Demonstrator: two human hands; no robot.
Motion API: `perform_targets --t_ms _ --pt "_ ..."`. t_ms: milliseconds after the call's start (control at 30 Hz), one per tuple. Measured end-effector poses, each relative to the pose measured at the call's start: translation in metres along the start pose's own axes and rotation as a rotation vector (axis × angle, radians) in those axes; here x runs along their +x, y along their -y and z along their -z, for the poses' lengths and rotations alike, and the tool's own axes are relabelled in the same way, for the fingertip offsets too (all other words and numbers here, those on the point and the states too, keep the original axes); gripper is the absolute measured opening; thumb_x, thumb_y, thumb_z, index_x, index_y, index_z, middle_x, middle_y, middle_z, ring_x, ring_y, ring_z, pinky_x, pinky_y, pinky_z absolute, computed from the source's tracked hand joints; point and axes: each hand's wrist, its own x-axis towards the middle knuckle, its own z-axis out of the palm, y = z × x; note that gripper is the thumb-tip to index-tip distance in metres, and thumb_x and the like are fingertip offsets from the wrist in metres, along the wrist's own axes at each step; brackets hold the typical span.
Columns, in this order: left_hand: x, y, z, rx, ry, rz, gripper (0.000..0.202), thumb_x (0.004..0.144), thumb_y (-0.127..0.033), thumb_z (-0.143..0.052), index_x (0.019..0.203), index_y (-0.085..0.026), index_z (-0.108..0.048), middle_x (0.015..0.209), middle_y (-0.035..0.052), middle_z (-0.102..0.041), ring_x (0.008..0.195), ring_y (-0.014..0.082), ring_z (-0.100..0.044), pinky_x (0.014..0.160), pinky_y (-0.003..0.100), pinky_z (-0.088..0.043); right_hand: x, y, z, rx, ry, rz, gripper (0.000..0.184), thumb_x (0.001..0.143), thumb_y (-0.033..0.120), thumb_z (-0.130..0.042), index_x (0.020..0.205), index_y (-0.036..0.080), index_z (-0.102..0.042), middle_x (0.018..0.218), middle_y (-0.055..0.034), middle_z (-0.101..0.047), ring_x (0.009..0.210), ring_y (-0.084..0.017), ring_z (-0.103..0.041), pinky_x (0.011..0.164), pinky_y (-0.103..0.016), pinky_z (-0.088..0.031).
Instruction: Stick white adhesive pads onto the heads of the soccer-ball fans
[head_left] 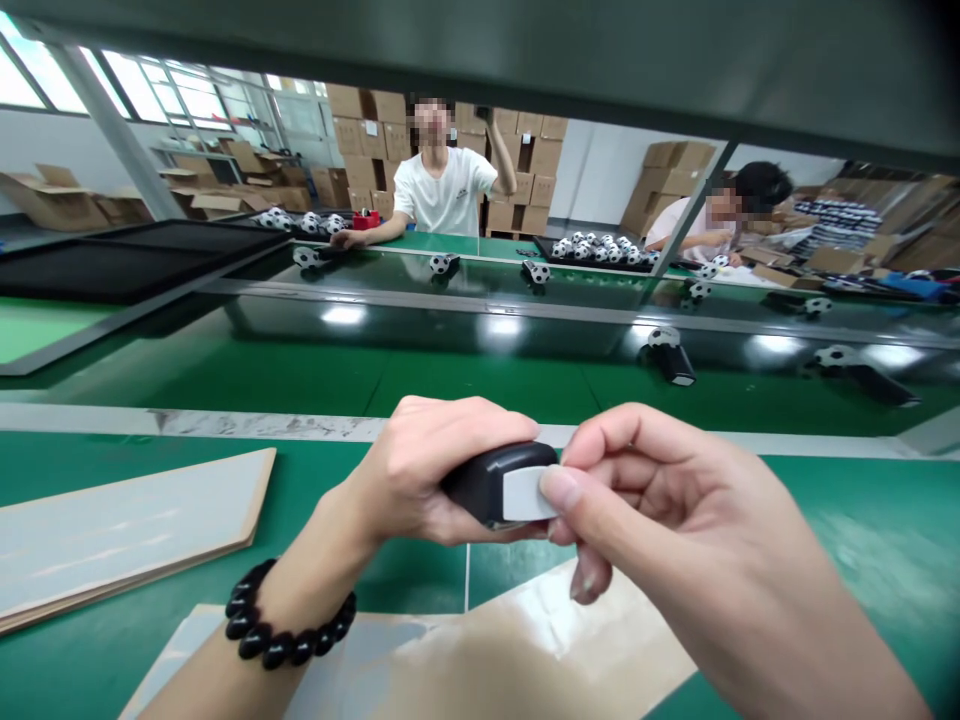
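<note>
My left hand (420, 470) is wrapped round a small black plastic device (491, 478) held above the green table (90, 470). A grey label or sticker (525, 494) sits on the device's near end. My right hand (675, 520) pinches that grey piece between thumb and forefinger, pressing it against the black body. A black bead bracelet (289, 625) circles my left wrist.
Grey cardboard sheets lie at the left (127, 530) and under my hands (480, 660). A glossy conveyor belt (480, 320) carries black handles topped with small footballs (670, 355). Two people work on the far side, near a tray of footballs (600, 250). Cartons are stacked behind.
</note>
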Motion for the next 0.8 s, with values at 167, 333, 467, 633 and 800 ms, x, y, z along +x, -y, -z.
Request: perform_targets --t_ms 167,333,467,633,800 --pt "-0.001 0.0 0.0 0.016 -0.017 0.002 0.034 0.092 -0.051 -0.065 0.111 -0.022 -0.065 0.083 0.0065 -0.078 0.064 0.0197 -0.075 0.057 0.025 -0.059 0.006 -0.005 -0.002 0.07 -0.015 0.091 0.014 0.075 0.017 -0.075 0.066 0.025 -0.068 0.051 0.0046 -0.068 0.038 -0.01 -0.064 0.038 -0.013 -0.055" --pt "0.002 -0.002 0.0 0.022 -0.041 -0.004 0.033 0.091 -0.05 -0.066 0.111 -0.023 -0.065 0.082 0.0056 -0.078 0.063 0.0195 -0.074 0.056 0.025 -0.059 0.003 -0.003 -0.002 0.102 -0.035 0.002 0.013 0.073 0.017 -0.077 0.066 0.025 -0.069 0.052 0.0049 -0.069 0.04 -0.01 -0.065 0.041 -0.013 -0.056" --pt "0.002 -0.002 0.0 0.008 -0.034 0.002 0.032 0.089 -0.046 -0.07 0.111 -0.023 -0.066 0.082 0.0052 -0.078 0.065 0.0196 -0.074 0.057 0.024 -0.059 0.003 -0.007 -0.002 0.126 0.02 0.058 0.014 0.073 0.015 -0.076 0.066 0.025 -0.069 0.052 0.0041 -0.069 0.038 -0.011 -0.064 0.038 -0.016 -0.055" --pt "0.001 0.0 0.0 0.019 -0.034 -0.017 0.033 0.09 -0.047 -0.068 0.11 -0.021 -0.066 0.083 0.0068 -0.078 0.065 0.0197 -0.074 0.057 0.024 -0.059 0.005 -0.006 -0.003 0.133 0.009 0.058 0.012 0.073 0.015 -0.076 0.067 0.024 -0.07 0.052 0.0042 -0.07 0.038 -0.009 -0.063 0.037 -0.012 -0.054" --pt "0.003 0.0 -0.001 0.074 -0.043 -0.073 0.033 0.094 -0.049 -0.063 0.105 -0.018 -0.062 0.079 0.0065 -0.076 0.062 0.0167 -0.074 0.056 0.021 -0.058 0.0 0.007 -0.006 0.177 -0.025 -0.179 0.016 0.069 0.013 -0.081 0.067 0.02 -0.067 0.054 0.0066 -0.067 0.043 -0.005 -0.059 0.043 -0.009 -0.054"
